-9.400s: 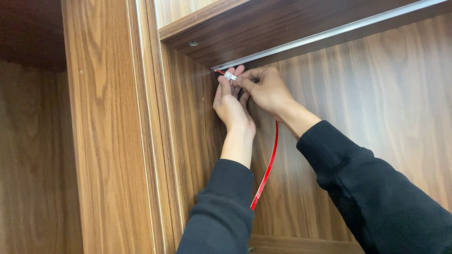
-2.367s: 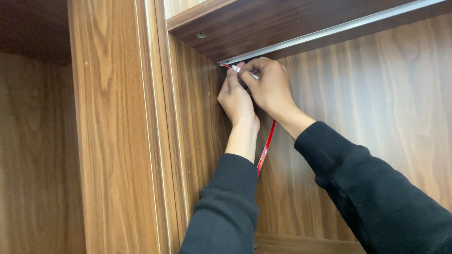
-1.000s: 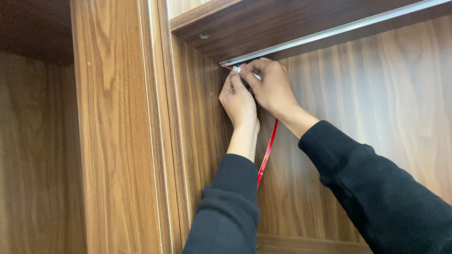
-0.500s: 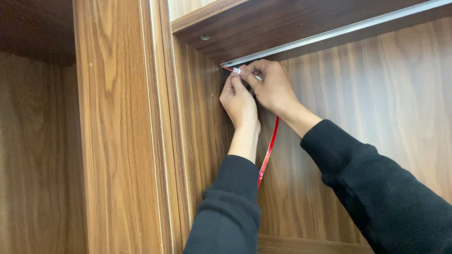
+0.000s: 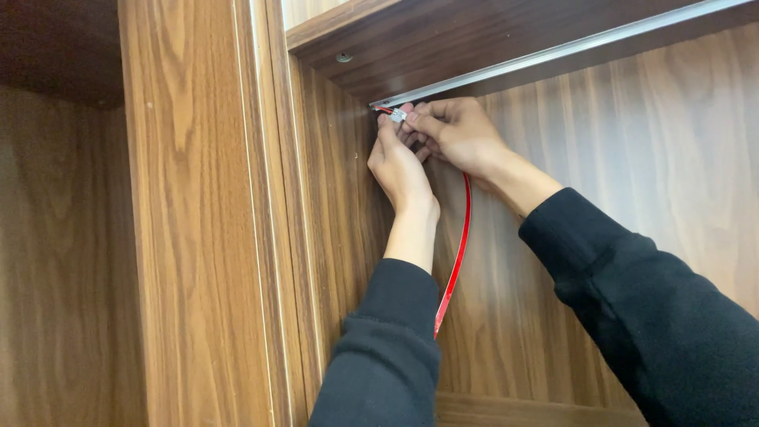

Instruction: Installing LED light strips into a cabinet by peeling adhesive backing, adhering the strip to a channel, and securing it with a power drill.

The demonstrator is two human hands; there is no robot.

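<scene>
- You are looking into a wardrobe of brown wood-grain panels, its back wall (image 5: 632,182) filling the right side
- A tall upright post (image 5: 198,237) is standing left of centre, catching soft, even light
- A darker shelf (image 5: 443,39) is running overhead, a small round fitting (image 5: 343,57) sitting in its underside
- The left compartment (image 5: 55,237) is lying in shade
</scene>
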